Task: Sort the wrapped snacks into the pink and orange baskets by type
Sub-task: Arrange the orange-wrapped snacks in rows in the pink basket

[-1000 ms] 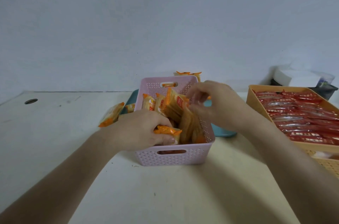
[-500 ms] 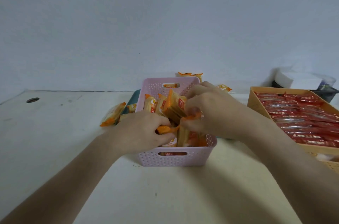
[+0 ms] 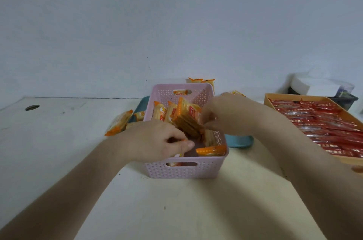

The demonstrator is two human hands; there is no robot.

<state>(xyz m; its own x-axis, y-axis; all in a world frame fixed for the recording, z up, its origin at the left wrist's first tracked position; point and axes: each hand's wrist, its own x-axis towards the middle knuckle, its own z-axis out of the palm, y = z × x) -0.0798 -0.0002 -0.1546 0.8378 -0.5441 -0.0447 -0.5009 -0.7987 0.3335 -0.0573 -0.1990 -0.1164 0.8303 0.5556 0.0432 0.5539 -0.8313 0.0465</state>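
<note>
Head view, the only one we have: our left hand (image 3: 157,141) is curled inside the pink basket (image 3: 184,170) at its near-left corner, fingertips pinched on something orange, though what exactly we cannot tell. Our right hand (image 3: 225,115) reaches in over the right wall and is closed on an upright stack of orange-wrapped snacks (image 3: 186,119) in the basket's middle. One flat packet (image 3: 211,150) lies against the near-right corner. The orange basket (image 3: 275,100) sits at the bench's right edge, packed with red-wrapped snacks (image 3: 322,123).

To do this step well, we judge we should press the stack upright toward the far wall, holding the row steady with the left hand so packets do not topple, then slot the flat one in.

Loose orange packets (image 3: 118,124) lie on the bench just left of the pink basket, and more (image 3: 202,80) behind its far wall. A teal tray (image 3: 238,140) shows from under the basket. The bench (image 3: 68,141) is pale with a cable hole (image 3: 32,107) near the far-left corner; a plain wall rises behind, and a dark bin (image 3: 342,98) stands at the far right.
</note>
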